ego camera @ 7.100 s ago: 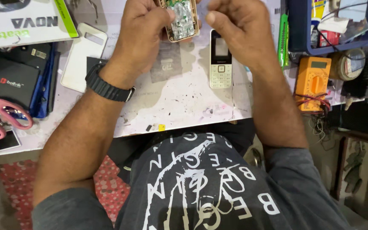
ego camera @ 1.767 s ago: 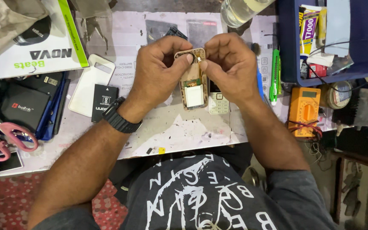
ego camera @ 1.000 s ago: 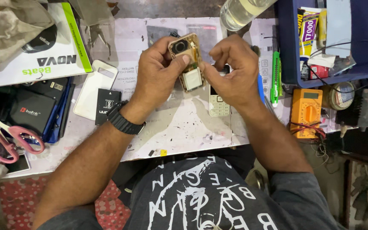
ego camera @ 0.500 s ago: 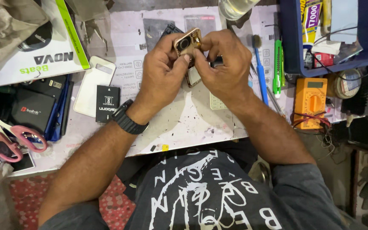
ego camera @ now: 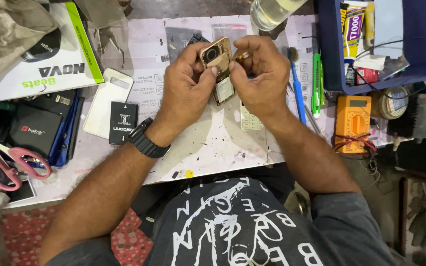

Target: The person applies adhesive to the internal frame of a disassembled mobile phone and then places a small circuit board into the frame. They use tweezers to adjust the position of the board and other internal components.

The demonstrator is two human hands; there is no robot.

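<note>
My left hand (ego camera: 186, 88) grips a small gold phone body (ego camera: 217, 66) with its back open, camera ring uppermost, held above the work mat. My right hand (ego camera: 257, 79) pinches the phone's right edge and also holds a thin tool whose brass tip (ego camera: 241, 56) shows beside my thumb. A white keypad phone (ego camera: 250, 119) lies on the mat just under my right wrist, partly hidden. I wear a black watch (ego camera: 146, 140) on my left wrist.
A black battery (ego camera: 123, 123) and a white phone cover (ego camera: 106, 101) lie left of my hands. Pink-handled scissors (ego camera: 11, 162) sit at far left. A blue toothbrush (ego camera: 297, 88), a green pen (ego camera: 316, 81), an orange multimeter (ego camera: 352, 118) and a blue bin (ego camera: 385, 44) stand to the right. A clear bottle (ego camera: 272, 10) is behind.
Over the frames my hands lowered the gold phone from close up to just above the mat. In the last half second they barely moved; my right thumb shifted along the phone's edge.
</note>
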